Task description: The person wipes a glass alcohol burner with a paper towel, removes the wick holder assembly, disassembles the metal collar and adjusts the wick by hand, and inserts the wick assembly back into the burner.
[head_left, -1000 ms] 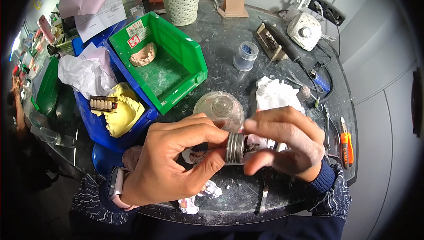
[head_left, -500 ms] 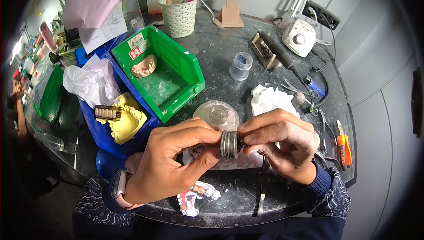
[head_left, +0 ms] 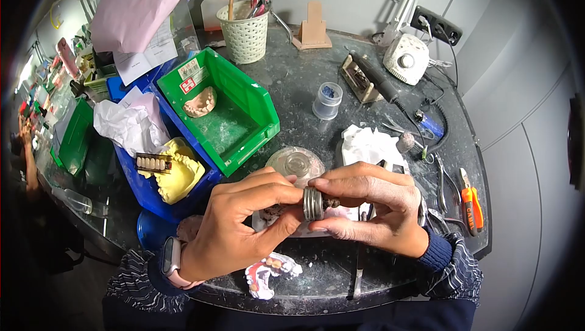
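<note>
Between my two hands is a ridged grey metal cylinder [head_left: 313, 203], with a dark rough piece [head_left: 331, 202] sticking out at its right end. My left hand [head_left: 244, 227] pinches the cylinder from the left with thumb and fingertips. From the right, the fingertips of my right hand [head_left: 378, 209] close on the cylinder's right rim, around the dark piece. Behind them sits a round glass jar [head_left: 296, 163]. A white model with red and tooth-coloured parts [head_left: 263, 281] lies below my hands, near the table's front edge.
A green bin [head_left: 228, 130] with a dental model and a blue bin [head_left: 143, 188] with a yellow model stand left. A clear cup [head_left: 327, 102], a rotary handpiece [head_left: 376, 80] and white paper [head_left: 368, 146] lie beyond my hands. Orange-handled pliers [head_left: 470, 209] are at the right.
My right hand's fingers have shifted from the dark piece onto the cylinder's rim, with thumb and fingers wider apart. The view has tilted slightly, so the bench appears lower.
</note>
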Action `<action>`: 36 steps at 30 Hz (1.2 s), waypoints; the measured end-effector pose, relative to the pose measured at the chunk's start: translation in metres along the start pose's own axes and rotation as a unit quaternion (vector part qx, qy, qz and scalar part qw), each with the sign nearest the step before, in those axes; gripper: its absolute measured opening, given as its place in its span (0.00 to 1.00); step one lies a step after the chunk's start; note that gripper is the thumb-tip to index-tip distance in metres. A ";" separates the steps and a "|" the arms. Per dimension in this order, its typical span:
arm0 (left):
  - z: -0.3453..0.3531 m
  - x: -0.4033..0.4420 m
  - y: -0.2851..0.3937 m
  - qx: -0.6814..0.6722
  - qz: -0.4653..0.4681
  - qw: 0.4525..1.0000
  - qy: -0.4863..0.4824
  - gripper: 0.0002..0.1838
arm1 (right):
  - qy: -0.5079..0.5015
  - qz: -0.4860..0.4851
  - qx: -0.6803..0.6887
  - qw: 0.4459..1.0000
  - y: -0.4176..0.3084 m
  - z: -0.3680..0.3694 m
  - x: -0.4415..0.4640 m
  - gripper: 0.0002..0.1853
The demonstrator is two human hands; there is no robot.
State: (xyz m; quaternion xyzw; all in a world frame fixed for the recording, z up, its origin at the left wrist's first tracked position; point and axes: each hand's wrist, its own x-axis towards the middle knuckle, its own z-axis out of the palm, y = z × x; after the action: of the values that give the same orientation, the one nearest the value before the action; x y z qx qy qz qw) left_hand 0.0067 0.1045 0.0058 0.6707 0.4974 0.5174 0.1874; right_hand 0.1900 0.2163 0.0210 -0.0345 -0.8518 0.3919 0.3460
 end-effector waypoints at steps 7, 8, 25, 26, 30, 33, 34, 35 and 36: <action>-0.005 -0.003 0.000 -0.011 0.011 1.000 -0.009 0.10 | 0.045 0.055 0.075 0.995 -0.002 0.002 -0.005 0.14; -0.004 -0.002 0.000 -0.013 0.010 1.000 -0.005 0.10 | 0.044 0.037 0.048 0.997 -0.002 0.002 -0.002 0.10; -0.001 0.000 0.006 0.230 0.230 0.945 0.037 0.09 | 0.094 0.110 0.158 0.977 0.003 0.019 -0.016 0.04; -0.001 0.000 0.005 0.219 0.214 0.951 0.033 0.08 | 0.104 0.128 0.190 0.968 0.004 0.020 -0.017 0.03; -0.004 0.007 0.007 0.116 0.071 0.990 0.023 0.07 | 0.108 0.087 0.124 0.982 0.006 0.016 -0.012 0.03; -0.007 0.007 0.008 0.063 0.010 0.998 -0.026 0.06 | 0.084 0.058 0.051 0.993 0.005 0.012 -0.011 0.04; -0.009 0.007 0.009 0.049 -0.004 0.998 -0.043 0.06 | 0.086 0.063 0.060 0.992 0.005 0.013 -0.011 0.04; -0.012 0.008 0.012 0.036 -0.018 0.997 -0.059 0.06 | 0.087 0.067 0.068 0.992 0.005 0.014 -0.011 0.04; -0.014 0.008 0.013 0.023 -0.033 0.996 -0.074 0.07 | 0.088 0.072 0.078 0.991 0.005 0.016 -0.012 0.04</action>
State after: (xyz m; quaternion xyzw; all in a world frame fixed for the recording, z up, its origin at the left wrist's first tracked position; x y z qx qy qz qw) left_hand 0.0005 0.1024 0.0255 0.6943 0.5160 0.4481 0.2256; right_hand 0.1884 0.2057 0.0036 -0.1029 -0.7805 0.4761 0.3919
